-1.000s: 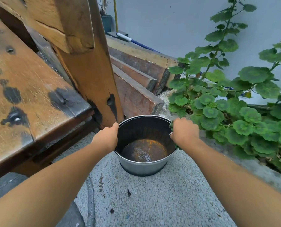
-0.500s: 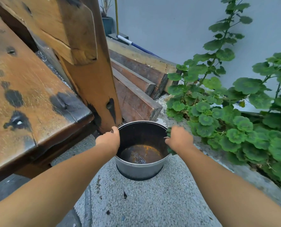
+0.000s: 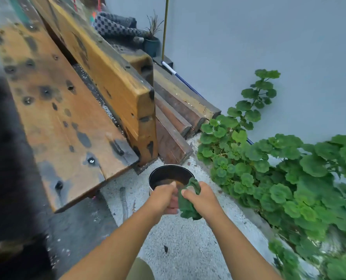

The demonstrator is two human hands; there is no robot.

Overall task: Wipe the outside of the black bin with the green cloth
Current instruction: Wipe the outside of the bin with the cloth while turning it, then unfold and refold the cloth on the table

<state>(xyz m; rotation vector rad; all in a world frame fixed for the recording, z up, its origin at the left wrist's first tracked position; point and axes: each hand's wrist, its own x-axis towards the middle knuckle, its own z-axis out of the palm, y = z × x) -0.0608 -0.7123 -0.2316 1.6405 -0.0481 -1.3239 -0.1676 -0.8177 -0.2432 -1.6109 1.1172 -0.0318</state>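
Both hands have left the rim, where they gripped opposite sides a second ago, and now meet in front of the black bin (image 3: pixel 169 175) — the view has also pulled back and up, taking in more bench and wall. The right hand (image 3: pixel 203 197) is closed around the green cloth (image 3: pixel 188 205), which hangs bunched from the fist, long axis running roughly top to bottom, lower end trailing below the knuckles. The left hand (image 3: pixel 163 199) is curled beside it, fingers touching the cloth; whether it actually grips cannot be told. The bin stands upright on the pale gravel ground (image 3: pixel 188 245), mouth open upward, just off the corner of the wooden bench (image 3: pixel 67 126) and beside the leafy plant (image 3: pixel 269 178). Dark inner wall, rust-brown patch at the bottom — its near side is hidden behind the hands.
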